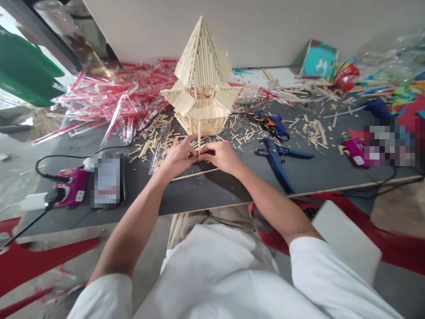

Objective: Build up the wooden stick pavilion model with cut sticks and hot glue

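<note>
My left hand (179,156) and my right hand (223,156) meet above the near part of the table, fingers pinched together. Between them a thin wooden stick (199,133) stands upright, both hands gripping it around its lower end. The fingers hide that end and any small piece there. Just behind rises a model tower (202,57) built of pale wooden sticks, with a pointed roof, flared eaves and a slatted base. Another long stick (194,174) lies flat on the table below my hands.
A blue cutter (277,161) and a blue glue gun (274,124) lie right, among cut stick pieces (245,130). Red-and-clear plastic wrappers (116,99) pile up at back left. A phone (108,181) and purple power strip (71,186) rest left on the grey table (206,195).
</note>
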`<state>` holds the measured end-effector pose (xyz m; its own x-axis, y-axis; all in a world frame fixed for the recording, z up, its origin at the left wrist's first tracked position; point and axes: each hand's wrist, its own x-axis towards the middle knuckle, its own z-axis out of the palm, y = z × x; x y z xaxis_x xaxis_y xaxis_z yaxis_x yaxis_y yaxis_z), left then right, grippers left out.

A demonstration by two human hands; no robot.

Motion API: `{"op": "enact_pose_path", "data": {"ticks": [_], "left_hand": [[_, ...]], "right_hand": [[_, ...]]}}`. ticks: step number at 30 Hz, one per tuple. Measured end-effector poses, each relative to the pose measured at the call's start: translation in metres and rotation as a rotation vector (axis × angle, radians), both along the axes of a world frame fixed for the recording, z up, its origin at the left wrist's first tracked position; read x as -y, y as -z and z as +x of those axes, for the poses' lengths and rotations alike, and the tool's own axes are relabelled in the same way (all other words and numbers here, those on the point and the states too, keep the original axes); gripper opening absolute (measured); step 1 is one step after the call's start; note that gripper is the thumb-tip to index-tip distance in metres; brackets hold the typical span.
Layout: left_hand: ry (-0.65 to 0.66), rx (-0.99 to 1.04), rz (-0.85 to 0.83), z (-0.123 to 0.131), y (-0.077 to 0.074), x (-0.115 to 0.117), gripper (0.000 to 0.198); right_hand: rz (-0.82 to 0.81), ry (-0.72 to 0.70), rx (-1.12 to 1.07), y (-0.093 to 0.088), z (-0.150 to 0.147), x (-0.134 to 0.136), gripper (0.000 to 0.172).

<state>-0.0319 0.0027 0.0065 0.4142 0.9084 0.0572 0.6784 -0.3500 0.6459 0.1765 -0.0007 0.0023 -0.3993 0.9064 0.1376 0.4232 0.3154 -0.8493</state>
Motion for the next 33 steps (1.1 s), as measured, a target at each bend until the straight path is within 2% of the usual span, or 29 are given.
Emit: {"op": "enact_pose_path", "data": {"ticks": [8, 13, 16, 19, 23, 28, 33], "left_hand": [[-0.008, 0.045, 0.070, 0.001, 0.003, 0.003, 0.069], [-0.011, 0.133, 0.151, -0.001, 0.005, 0.003, 0.042], [-0.023, 0.165, 0.161, -0.002, 0.004, 0.004, 0.049], [-0.042, 0.168, 0.128, 0.000, 0.001, 0.007, 0.061], [-0.075, 0.189, 0.097, 0.004, -0.001, 0.010, 0.052], [-0.118, 0.316, 0.072, 0.007, 0.003, 0.009, 0.048], [-0.171, 0.329, 0.028, 0.011, -0.006, 0.011, 0.040]], "right_hand": [[0.215, -0.015, 0.127, -0.002, -0.002, 0.004, 0.005], [0.294, -0.019, 0.097, -0.004, 0.001, 0.004, 0.006], [0.355, -0.040, 0.084, -0.004, 0.002, 0.005, 0.005], [0.351, -0.037, 0.094, -0.005, 0.002, 0.006, 0.005], [0.337, -0.038, 0.091, -0.009, 0.003, 0.007, 0.006], [0.327, -0.031, 0.068, -0.012, 0.004, 0.007, 0.009], [0.240, 0.041, -0.060, -0.014, 0.006, 0.005, 0.009]]}}
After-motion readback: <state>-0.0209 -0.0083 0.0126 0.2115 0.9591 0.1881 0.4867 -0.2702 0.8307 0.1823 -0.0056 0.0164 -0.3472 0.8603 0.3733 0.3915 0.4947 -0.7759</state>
